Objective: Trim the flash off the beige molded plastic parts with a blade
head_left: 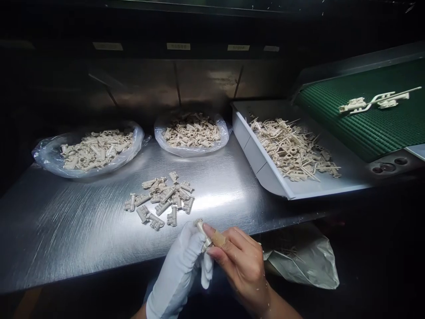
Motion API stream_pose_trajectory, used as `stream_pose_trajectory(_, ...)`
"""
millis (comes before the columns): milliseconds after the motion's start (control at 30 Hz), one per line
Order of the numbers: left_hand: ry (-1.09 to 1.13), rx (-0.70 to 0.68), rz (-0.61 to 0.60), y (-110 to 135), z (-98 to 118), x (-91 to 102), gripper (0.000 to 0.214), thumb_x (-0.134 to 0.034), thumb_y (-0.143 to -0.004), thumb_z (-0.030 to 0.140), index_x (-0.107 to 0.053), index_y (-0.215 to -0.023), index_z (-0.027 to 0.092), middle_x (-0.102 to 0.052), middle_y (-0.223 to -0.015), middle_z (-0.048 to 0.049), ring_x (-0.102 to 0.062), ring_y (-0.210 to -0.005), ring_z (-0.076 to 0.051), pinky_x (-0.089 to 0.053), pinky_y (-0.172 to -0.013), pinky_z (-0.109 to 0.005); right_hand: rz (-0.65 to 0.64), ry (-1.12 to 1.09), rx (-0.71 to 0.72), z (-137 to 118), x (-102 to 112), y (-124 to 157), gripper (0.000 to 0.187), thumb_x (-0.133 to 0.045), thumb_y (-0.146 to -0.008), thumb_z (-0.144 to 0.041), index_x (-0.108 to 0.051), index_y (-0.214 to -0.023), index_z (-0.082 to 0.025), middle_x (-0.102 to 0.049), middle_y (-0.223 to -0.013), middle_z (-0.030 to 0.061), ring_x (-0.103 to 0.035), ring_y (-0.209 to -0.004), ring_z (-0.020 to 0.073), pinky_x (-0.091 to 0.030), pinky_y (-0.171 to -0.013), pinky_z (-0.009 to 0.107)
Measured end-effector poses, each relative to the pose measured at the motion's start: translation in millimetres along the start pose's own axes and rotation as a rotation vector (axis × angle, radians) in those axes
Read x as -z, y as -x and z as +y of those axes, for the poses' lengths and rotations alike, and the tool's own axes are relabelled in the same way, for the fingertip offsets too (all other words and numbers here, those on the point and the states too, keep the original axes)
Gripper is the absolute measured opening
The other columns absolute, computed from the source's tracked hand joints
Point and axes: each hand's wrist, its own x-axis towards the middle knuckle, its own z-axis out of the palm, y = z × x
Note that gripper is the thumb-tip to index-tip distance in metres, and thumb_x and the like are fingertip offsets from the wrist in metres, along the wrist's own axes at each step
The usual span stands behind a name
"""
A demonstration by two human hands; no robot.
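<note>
A small beige moulded plastic part is pinched at the front edge of the steel table. My left hand, in a white fabric glove, grips its lower end. My right hand is bare, with a tan wrap on the index finger, and holds the part from the other side between finger and thumb. The fingers hide part of the piece. Just beyond my hands lies a loose pile of similar beige parts, not touching either hand.
Two clear plastic bags of beige parts sit on the steel table. At right, a grey tray holds parts with thin runners, beside a green conveyor belt carrying a moulded piece. A grey bag hangs below the table edge.
</note>
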Motion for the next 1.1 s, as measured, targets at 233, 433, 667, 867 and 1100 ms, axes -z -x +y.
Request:
stream_pose_trajectory(233,0.119,0.019,-0.041,2,-4,3.6,0.045,-0.053,-0.106,0.042,-0.055,-0.068,0.018,-0.054,-0.049,0.0055,-0.042,-0.045,-0.006,-0.034,-0.051,-0.021,-0.013,0.057,0.048,2,-1,0,0.04,-0.048,-0.111,-0.034,-0.057,-0.147,-0.02,-0.057,-0.073,0.001,-0.053,-0.067,0.0169,-0.04,-0.059,0.029)
stream_pose_trajectory(433,0.248,0.074,-0.041,1,-10,8.1,0.04,-0.055,-0.105,0.046,-0.057,-0.074,0.019,-0.05,-0.061,0.005,-0.04,-0.056,-0.009,-0.036,-0.057,-0.022,0.002,-0.136,-0.08,3,2,3,0.043,-0.045,-0.112,-0.04,-0.053,-0.152,-0.026,-0.057,-0.077,0.0007,-0.055,-0.069,0.0173,-0.045,-0.062,0.029)
stream_pose_trajectory(667,0.283,0.235,-0.313,0,-10,11.8,0.047,-0.066,-0.092,0.062,-0.058,-0.075,0.019,-0.047,-0.052,0.0065,-0.035,-0.043,-0.007,-0.03,-0.046,-0.023,0.034,-0.329,-0.136,2,3,-4,0.035,-0.05,-0.11,-0.042,-0.065,-0.14,-0.033,-0.061,-0.08,0.001,-0.059,-0.072,0.0155,-0.049,-0.065,0.028)
stream_pose_trajectory(867,0.379,0.361,-0.442,-2,-11,12.1,0.049,-0.071,-0.088,0.062,-0.049,-0.071,0.022,-0.029,-0.039,0.0145,-0.017,-0.03,-0.004,-0.019,-0.035,-0.019,0.064,-0.35,-0.147,-1,4,-7,0.031,-0.06,-0.106,-0.044,-0.073,-0.13,-0.031,-0.06,-0.072,-0.0003,-0.057,-0.065,0.0142,-0.046,-0.06,0.027)
stream_pose_trajectory(1100,0.404,0.413,-0.506,-3,-15,13.7,0.046,-0.073,-0.088,0.054,-0.048,-0.067,0.022,-0.025,-0.036,0.0149,-0.014,-0.028,-0.003,-0.019,-0.032,-0.017,0.057,-0.305,-0.131,-2,6,-6,0.034,-0.06,-0.105,-0.048,-0.074,-0.128,-0.029,-0.06,-0.07,-0.0001,-0.056,-0.064,0.0145,-0.045,-0.059,0.027)
